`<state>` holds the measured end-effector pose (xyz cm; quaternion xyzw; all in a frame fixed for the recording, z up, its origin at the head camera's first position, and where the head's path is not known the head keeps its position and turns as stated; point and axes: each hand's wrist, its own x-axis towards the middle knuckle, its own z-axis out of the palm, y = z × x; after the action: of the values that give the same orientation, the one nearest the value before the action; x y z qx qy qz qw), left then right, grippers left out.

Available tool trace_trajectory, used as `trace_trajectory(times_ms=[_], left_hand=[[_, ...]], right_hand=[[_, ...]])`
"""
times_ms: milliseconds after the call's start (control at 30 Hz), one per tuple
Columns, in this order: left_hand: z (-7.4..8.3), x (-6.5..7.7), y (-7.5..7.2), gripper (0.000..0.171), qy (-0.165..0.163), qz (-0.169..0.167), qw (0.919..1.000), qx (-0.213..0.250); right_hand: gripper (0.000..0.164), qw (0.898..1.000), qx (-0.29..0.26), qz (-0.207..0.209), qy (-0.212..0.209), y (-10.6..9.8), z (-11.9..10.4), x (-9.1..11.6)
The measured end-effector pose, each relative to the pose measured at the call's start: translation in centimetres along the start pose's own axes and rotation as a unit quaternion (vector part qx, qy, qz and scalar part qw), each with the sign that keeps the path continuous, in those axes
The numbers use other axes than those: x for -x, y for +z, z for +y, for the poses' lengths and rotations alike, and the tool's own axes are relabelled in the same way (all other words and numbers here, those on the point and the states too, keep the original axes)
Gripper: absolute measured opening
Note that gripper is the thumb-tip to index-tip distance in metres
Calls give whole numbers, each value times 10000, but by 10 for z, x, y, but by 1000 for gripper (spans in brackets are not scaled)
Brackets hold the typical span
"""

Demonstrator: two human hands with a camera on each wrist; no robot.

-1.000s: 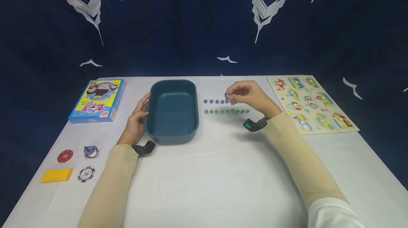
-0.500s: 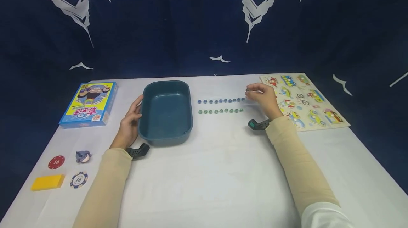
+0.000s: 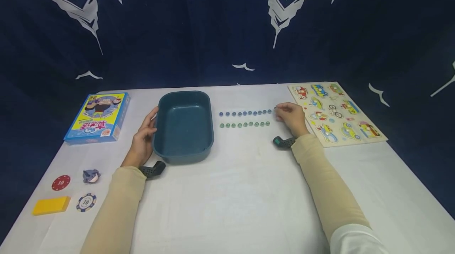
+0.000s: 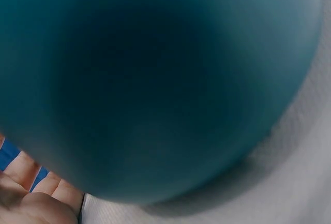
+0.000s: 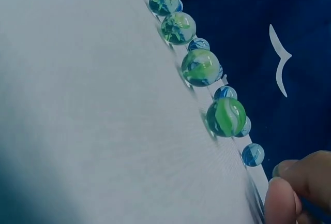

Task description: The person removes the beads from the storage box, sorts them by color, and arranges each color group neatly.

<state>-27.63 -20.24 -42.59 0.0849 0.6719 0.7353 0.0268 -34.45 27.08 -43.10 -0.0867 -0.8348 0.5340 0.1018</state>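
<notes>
My left hand (image 3: 141, 139) rests against the left wall of a dark teal plastic bin (image 3: 183, 127), its fingers loosely extended along the side. In the left wrist view that bin (image 4: 155, 89) fills most of the picture. My right hand (image 3: 292, 116) pinches a small marble, mostly hidden by the fingertips, at the right end of a row of blue marbles (image 3: 244, 113). Nearer to me lies a parallel row of green marbles (image 3: 245, 125). The right wrist view shows the thumb and finger (image 5: 305, 182) close beside the last blue marble (image 5: 253, 154).
A picture puzzle board (image 3: 335, 115) lies right of the right hand. At far left is a blue and yellow box (image 3: 97, 117). Nearer lie a red chip (image 3: 61, 183), a shark figure (image 3: 91, 176), a yellow block (image 3: 51, 205) and a white-and-blue chip (image 3: 86, 202).
My right hand has moved right along the blue row, past its end, then lowered toward the table with the marble. The left hand stays at the bin. The head view has shifted slightly.
</notes>
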Motion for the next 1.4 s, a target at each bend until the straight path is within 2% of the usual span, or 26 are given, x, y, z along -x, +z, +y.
trace_trajectory(times_ms=[200, 400, 800, 1000, 1100, 1233, 1333, 1400], left_hand=[[0, -1, -1, 79, 14, -35, 10000, -46], [-1, -1, -2, 78, 30, -28, 10000, -79], [-1, -1, -2, 78, 95, 3, 9999, -66], [-2, -2, -2, 78, 103, 3, 9999, -29], [-2, -1, -3, 78, 116, -16, 9999, -1], [-2, -1, -4, 78, 138, -33, 9999, 7], [-1, -1, -3, 78, 135, -57, 9999, 32], [-1, -1, -2, 77, 132, -61, 9999, 39]], right_hand=[[27, 9979, 639, 4, -80, 2, -2, 1], [26, 9971, 752, 14, -113, 4, -2, 0], [31, 9974, 706, -113, -106, 1, -1, 1], [35, 9992, 365, -124, 39, -1, -3, -1], [37, 9994, 289, -153, -61, -2, -12, -1], [36, 9981, 52, -447, -425, -1, -38, 4], [34, 9928, -248, -1002, -607, 2, -60, 9], [33, 9853, -370, -1496, -732, 5, -73, 12]])
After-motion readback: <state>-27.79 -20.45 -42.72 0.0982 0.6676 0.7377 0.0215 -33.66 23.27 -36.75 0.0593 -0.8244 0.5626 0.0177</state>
